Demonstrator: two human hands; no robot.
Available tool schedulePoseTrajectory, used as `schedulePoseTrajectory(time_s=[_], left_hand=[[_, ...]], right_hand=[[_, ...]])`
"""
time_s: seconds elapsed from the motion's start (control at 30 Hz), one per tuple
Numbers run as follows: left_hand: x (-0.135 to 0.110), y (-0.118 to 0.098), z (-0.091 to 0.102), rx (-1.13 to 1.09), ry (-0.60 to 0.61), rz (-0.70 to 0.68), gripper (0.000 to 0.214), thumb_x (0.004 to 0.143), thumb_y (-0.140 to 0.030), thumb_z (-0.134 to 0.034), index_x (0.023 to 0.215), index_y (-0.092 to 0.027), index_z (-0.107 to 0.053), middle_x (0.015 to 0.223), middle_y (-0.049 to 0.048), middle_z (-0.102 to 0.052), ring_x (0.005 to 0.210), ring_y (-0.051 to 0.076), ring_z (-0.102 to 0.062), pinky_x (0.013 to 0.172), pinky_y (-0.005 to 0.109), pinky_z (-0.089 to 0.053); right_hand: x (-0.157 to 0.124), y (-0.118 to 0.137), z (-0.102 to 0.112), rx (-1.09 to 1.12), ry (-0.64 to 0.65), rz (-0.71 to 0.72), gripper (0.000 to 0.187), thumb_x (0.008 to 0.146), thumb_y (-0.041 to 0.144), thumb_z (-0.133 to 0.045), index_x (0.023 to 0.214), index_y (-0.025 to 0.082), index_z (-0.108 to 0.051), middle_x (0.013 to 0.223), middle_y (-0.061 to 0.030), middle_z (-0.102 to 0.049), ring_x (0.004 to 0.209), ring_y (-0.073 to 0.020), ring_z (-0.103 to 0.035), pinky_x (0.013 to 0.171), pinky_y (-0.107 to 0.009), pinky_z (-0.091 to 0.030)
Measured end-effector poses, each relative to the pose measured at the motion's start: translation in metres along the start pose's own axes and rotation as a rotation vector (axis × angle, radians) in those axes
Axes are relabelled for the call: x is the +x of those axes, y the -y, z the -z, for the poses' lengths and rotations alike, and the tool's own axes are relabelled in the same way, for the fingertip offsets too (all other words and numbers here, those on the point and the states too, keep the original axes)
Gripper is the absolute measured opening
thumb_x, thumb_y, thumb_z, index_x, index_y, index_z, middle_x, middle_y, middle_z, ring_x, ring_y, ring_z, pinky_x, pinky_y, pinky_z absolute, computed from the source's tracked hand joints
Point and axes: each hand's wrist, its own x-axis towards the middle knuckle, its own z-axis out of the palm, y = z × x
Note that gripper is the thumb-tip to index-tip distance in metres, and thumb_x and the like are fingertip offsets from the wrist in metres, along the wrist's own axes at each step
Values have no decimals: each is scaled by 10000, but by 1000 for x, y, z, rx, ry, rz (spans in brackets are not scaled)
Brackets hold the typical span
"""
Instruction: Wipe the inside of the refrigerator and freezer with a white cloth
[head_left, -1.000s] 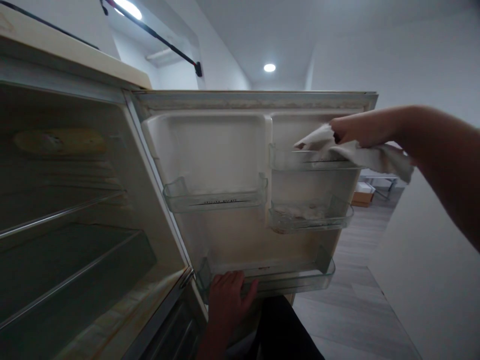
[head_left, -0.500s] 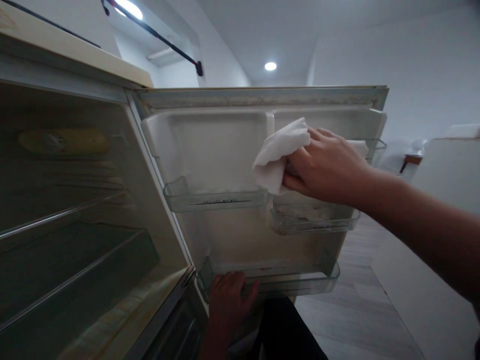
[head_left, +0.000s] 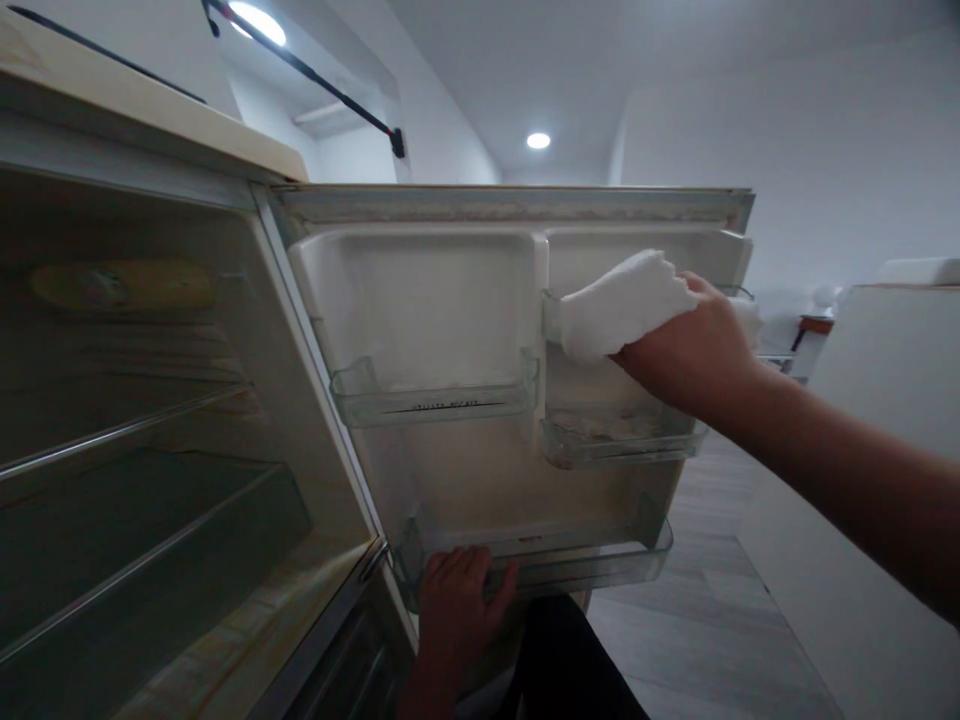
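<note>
My right hand (head_left: 694, 340) is closed round a crumpled white paper towel (head_left: 626, 300), in front of the upper right of the open fridge door (head_left: 427, 300). Part of the towel sticks out behind the hand. Behind it, a clear upper door bin (head_left: 553, 316) is mostly covered by towel and hand. My left hand (head_left: 463, 595) rests with its fingers hooked over the front rim of the bottom door bin (head_left: 592, 570). Between these levels sit a left door bin (head_left: 457, 402) with lettering and a stained right door bin (head_left: 637, 445).
On the left stands the fridge interior (head_left: 225, 420) with glass shelves and a yellowish light cover (head_left: 124, 285). A white cabinet (head_left: 885, 420) is at the right, beside the grey floor (head_left: 720, 570). A dark pole (head_left: 330, 90) leans high at the back. My dark-clothed leg (head_left: 566, 660) is below the door.
My right hand and the paper towel have moved right along the door, uncovering the divider and the left end of the upper bin. The door has swung slightly; my left hand stays put.
</note>
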Motion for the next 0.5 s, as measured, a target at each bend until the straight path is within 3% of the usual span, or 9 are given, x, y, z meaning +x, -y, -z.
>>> schedulePoseTrajectory(time_s=[0.27,0.37,0.5], left_hand=[[0,0,0,7,-8,-11,330,1019,-419,-512,765,-223,-595,699,16,-670,687,210,-655,738,382,-412],[-1,1,0,-3,-11,-10,340,1028,-431,-494,781,-224,-603,697,12,-668,684,206,-648,742,381,-409],[-2,2,-1,8,-22,-17,364,1032,-437,-495,746,-229,-580,660,6,-639,670,203,-631,735,379,-388]], right_hand=[[23,33,-1,141,-123,-91,295,969,202,-477,1127,127,-715,1051,-197,-700,1088,-338,-598,832,-433,-457],[12,20,-5,181,-88,-91,238,950,205,-511,1052,143,-717,1006,-172,-703,1075,-328,-612,838,-427,-474],[-21,-19,-22,178,-17,-163,177,917,215,-543,821,173,-687,903,-147,-697,971,-315,-635,824,-434,-489]])
